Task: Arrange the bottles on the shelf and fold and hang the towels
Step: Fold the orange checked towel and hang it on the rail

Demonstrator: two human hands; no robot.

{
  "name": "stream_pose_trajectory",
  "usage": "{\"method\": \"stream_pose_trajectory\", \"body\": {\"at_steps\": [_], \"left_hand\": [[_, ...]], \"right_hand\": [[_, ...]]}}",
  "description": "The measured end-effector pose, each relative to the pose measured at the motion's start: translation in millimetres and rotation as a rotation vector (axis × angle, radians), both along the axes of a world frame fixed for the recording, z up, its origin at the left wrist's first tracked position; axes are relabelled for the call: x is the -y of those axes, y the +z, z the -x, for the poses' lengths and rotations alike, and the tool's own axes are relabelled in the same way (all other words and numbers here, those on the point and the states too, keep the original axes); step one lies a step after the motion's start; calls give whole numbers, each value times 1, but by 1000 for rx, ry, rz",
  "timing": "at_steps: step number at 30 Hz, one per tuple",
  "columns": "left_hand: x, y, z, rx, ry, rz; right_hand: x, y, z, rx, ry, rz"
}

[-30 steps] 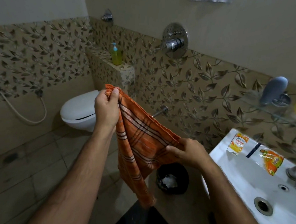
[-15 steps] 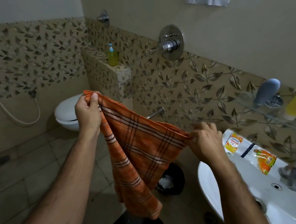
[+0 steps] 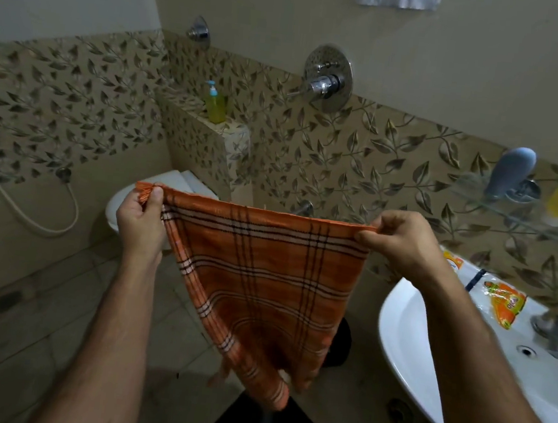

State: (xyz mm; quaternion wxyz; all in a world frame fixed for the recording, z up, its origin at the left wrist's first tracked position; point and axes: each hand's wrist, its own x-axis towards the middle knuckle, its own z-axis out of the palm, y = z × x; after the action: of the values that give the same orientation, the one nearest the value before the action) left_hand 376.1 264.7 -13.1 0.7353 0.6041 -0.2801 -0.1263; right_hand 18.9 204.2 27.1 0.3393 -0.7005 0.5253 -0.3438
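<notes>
Holding orange towel (image 3: 263,278) stretched taut: left hand (image 3: 138,222) pinches left top corner, right hand (image 3: 401,246) pinches right corner.

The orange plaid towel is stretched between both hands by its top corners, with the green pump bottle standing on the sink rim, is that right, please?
Not quite. The head view shows the green pump bottle standing on the tiled ledge above the toilet, not on the sink rim. The rest holds: the orange plaid towel is stretched by its top corners between the left hand and the right hand.
</notes>
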Motion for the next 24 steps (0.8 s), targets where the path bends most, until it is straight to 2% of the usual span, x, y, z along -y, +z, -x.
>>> {"method": "stream_pose_trajectory", "body": {"at_steps": [4,7,9,12,14,15,18,20,22,24], "left_hand": [[-3,-8,-9,-19,-47,-25],[-4,-10,-10,-16,-75,-48],[-3,-10,-8,16,-88,-52],[-2,-5,-2,81,-114,-65],[1,-2,0,96,-126,-61],[1,0,-1,100,-121,-62],[2,6,-4,151,-103,-65],[1,13,-2,243,-79,-82],[0,21,2,336,-35,-88],[0,26,6,392,7,-91]], "right_hand": [[-2,19,-6,19,71,14],[6,19,-4,-48,69,21],[14,15,-2,-182,71,6],[20,10,-3,-554,82,102],[19,9,-4,-573,55,122],[18,8,-3,-465,41,75],[18,9,-1,94,69,-96],[19,11,-3,401,125,-172],[20,14,-9,609,158,-254],[19,19,-17,711,149,-291]]}}
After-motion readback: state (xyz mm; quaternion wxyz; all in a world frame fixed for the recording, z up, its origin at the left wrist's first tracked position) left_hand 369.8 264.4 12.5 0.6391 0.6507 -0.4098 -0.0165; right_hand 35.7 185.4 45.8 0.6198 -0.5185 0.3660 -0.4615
